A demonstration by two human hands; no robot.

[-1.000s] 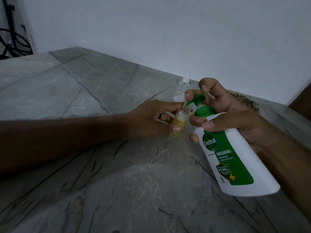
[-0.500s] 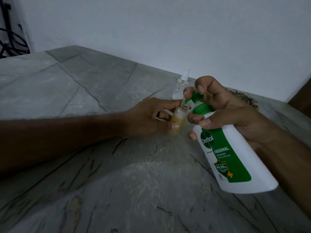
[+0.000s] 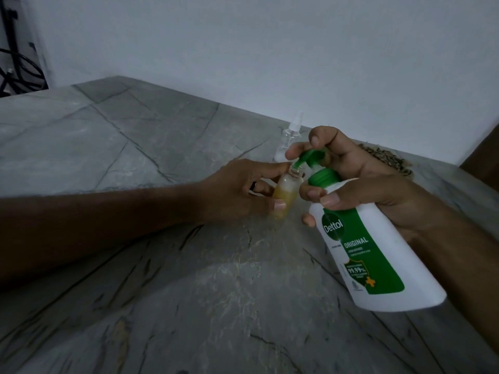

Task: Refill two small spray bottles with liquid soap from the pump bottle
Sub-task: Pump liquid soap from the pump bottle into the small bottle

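Observation:
My left hand [image 3: 237, 190] grips a small clear spray bottle [image 3: 286, 194], cap off, standing on the grey stone table [image 3: 135, 147] and more than half full of yellow soap. My right hand [image 3: 359, 184] holds the white pump bottle [image 3: 383, 263] with the green label, tilted in the air. Its green pump head [image 3: 310, 157] has the nozzle at the small bottle's open mouth, with my index finger curled over the pump. A second small spray bottle [image 3: 290, 139], clear and capped, stands just behind my hands.
The white wall runs close behind the table's far edge. A dark rough patch [image 3: 388, 159] lies on the table behind my right hand. Black cables [image 3: 16, 71] hang at the far left beyond the table.
The pump head has risen a little between the earlier frames and now. Both hands keep their grip, and the soap level in the small bottle looks about the same.

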